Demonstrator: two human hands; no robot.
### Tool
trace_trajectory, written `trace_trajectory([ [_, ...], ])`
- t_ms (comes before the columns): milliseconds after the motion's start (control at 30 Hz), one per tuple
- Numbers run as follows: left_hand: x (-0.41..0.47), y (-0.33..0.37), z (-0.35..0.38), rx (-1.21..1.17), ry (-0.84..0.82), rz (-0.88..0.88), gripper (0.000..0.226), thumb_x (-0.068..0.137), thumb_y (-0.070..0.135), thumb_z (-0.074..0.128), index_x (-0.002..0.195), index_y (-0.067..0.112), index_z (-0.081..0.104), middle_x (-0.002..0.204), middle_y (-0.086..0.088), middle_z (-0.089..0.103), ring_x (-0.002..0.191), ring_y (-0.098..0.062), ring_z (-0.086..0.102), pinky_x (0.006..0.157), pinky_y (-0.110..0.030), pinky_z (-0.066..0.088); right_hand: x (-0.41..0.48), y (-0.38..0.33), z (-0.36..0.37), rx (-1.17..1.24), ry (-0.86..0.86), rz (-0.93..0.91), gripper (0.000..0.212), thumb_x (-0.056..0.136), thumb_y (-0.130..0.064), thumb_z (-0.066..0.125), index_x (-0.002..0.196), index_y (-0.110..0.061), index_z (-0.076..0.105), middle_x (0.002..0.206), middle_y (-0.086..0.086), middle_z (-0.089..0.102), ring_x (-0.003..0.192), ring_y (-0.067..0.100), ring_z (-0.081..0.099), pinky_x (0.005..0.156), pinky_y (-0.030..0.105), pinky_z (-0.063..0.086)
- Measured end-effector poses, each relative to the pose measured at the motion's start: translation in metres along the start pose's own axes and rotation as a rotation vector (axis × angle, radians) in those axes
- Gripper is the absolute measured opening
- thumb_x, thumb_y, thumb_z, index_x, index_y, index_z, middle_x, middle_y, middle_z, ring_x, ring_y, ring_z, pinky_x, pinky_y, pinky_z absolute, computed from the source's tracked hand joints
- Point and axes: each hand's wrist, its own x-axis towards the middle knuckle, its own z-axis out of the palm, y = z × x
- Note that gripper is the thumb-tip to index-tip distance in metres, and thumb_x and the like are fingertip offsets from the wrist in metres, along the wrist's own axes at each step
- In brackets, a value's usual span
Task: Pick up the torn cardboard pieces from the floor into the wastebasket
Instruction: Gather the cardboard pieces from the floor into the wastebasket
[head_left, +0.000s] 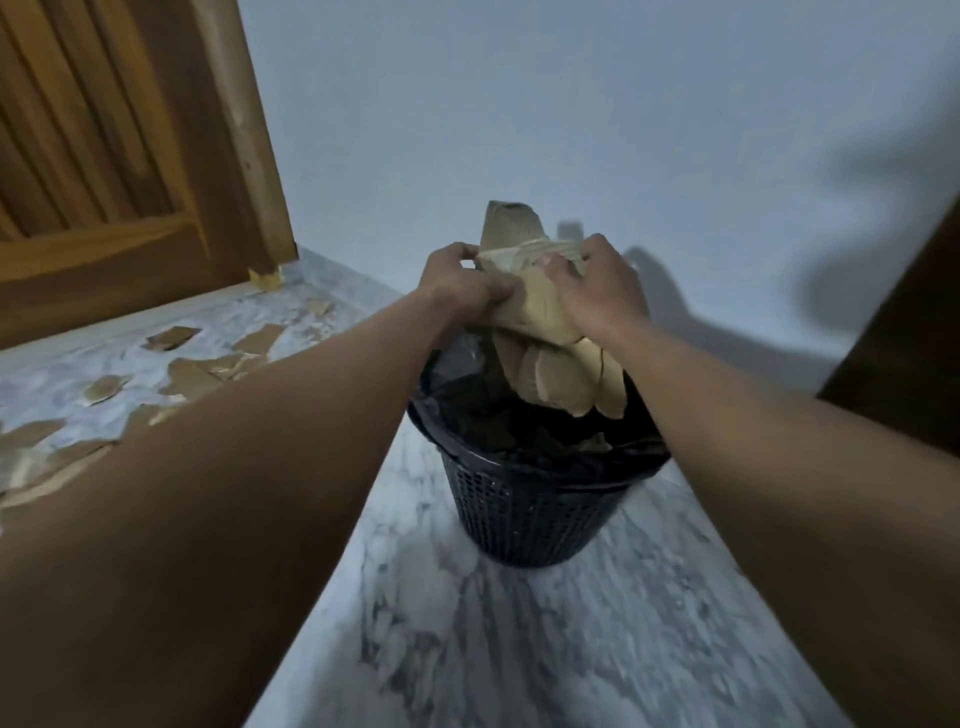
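A bundle of torn brown cardboard pieces (540, 312) hangs right above the mouth of a dark mesh wastebasket (524, 514) lined with a black bag. My left hand (460, 283) grips the bundle's left side and my right hand (592, 291) clamps its right side. The lower ends of the pieces dip toward the basket's opening. Several more torn cardboard pieces (192, 376) lie scattered on the marble floor to the left, partly hidden behind my left forearm.
A wooden door (119, 156) stands at the left, with its sill along the floor. A pale wall runs behind the wastebasket. Dark wooden furniture (914, 338) borders the right edge. Marble floor (519, 649) stretches in front of the basket.
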Motion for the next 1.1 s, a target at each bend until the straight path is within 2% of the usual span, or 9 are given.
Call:
trace_trajectory([
  [133, -0.001, -0.01, 0.011, 0.034, -0.03, -0.05, 0.045, 0.086, 0.002, 0.074, 0.128, 0.012, 0.059, 0.097, -0.01, 0.069, 0.066, -0.013, 0.065, 0.046, -0.015, 0.05, 0.002, 0.01, -0.008, -0.1, -0.077, 0.029, 0.045, 0.094, -0.058, 0.051, 0.097, -0.013, 0.061, 0.096, 0.0, 0.067, 0.095, 0.028, 0.063, 0.079, 0.038, 0.049],
  [233, -0.008, -0.019, -0.008, 0.085, 0.048, -0.016, 0.037, 0.088, 0.009, 0.071, 0.123, 0.014, 0.062, 0.088, 0.002, 0.07, 0.065, -0.008, 0.067, 0.061, -0.022, 0.057, -0.001, 0.0, -0.002, -0.114, -0.139, -0.01, 0.046, 0.094, -0.051, 0.055, 0.106, -0.007, 0.065, 0.103, 0.012, 0.069, 0.098, 0.031, 0.063, 0.082, 0.039, 0.05],
  [300, -0.014, -0.03, -0.033, 0.104, 0.129, 0.015, 0.033, 0.087, 0.012, 0.066, 0.121, 0.016, 0.065, 0.092, 0.002, 0.072, 0.075, -0.014, 0.067, 0.067, -0.027, 0.056, -0.003, -0.011, 0.01, -0.102, -0.175, -0.044, 0.038, 0.094, -0.05, 0.056, 0.107, -0.015, 0.061, 0.105, 0.004, 0.066, 0.1, 0.026, 0.059, 0.077, 0.034, 0.042],
  [467, -0.056, -0.09, -0.12, 0.313, 0.282, 0.048, 0.025, 0.094, 0.02, 0.058, 0.118, 0.018, 0.065, 0.087, 0.001, 0.068, 0.079, -0.021, 0.065, 0.069, -0.032, 0.052, -0.033, -0.068, 0.065, -0.075, -0.221, -0.182, 0.037, 0.098, -0.046, 0.054, 0.121, -0.017, 0.056, 0.113, 0.001, 0.058, 0.099, 0.018, 0.048, 0.08, 0.029, 0.035],
  [600, -0.11, -0.167, -0.204, 0.45, 0.427, -0.129, 0.023, 0.099, 0.02, 0.052, 0.118, 0.022, 0.064, 0.089, 0.003, 0.068, 0.069, -0.018, 0.061, 0.056, -0.029, 0.045, -0.08, -0.12, 0.139, -0.066, -0.213, -0.405, 0.037, 0.1, -0.037, 0.054, 0.129, -0.013, 0.052, 0.133, 0.011, 0.049, 0.115, 0.03, 0.054, 0.084, 0.035, 0.044],
  [767, -0.191, -0.257, -0.284, 0.549, 0.591, -0.372, 0.029, 0.099, 0.019, 0.049, 0.122, 0.022, 0.065, 0.11, 0.0, 0.07, 0.087, -0.021, 0.062, 0.072, -0.031, 0.048, -0.16, -0.156, 0.241, -0.048, -0.395, -0.498, 0.045, 0.1, -0.037, 0.053, 0.139, -0.015, 0.046, 0.144, 0.01, 0.041, 0.127, 0.034, 0.049, 0.092, 0.044, 0.049],
  [900, -0.232, -0.319, -0.319, 0.667, 0.617, -0.403, 0.033, 0.098, 0.023, 0.054, 0.13, 0.021, 0.061, 0.13, -0.006, 0.064, 0.115, -0.026, 0.058, 0.087, -0.034, 0.046, -0.233, -0.153, 0.32, -0.153, -0.767, -0.437, 0.075, 0.095, -0.059, 0.054, 0.155, -0.021, 0.028, 0.164, 0.013, 0.016, 0.15, 0.033, 0.019, 0.116, 0.049, 0.027],
  [1000, -0.252, -0.357, -0.341, 0.967, 0.603, -0.436, 0.055, 0.096, 0.044, 0.056, 0.147, 0.026, 0.043, 0.153, -0.015, 0.041, 0.146, -0.035, 0.028, 0.117, -0.047, 0.028, -0.285, -0.132, 0.377, -0.356, -1.033, -0.429, 0.11, 0.077, -0.087, 0.048, 0.16, -0.034, -0.001, 0.165, 0.011, -0.023, 0.152, 0.036, -0.017, 0.119, 0.064, -0.003],
  [1100, -0.26, -0.388, -0.38, 1.121, 0.617, -0.509, 0.083, 0.091, 0.07, 0.046, 0.158, 0.032, 0.015, 0.168, -0.016, 0.004, 0.155, -0.035, -0.007, 0.123, -0.052, -0.002, -0.313, -0.115, 0.426, -0.45, -1.066, -0.416, 0.121, 0.065, -0.101, 0.033, 0.154, -0.042, -0.023, 0.16, 0.013, -0.035, 0.147, 0.039, -0.03, 0.113, 0.07, -0.014],
])
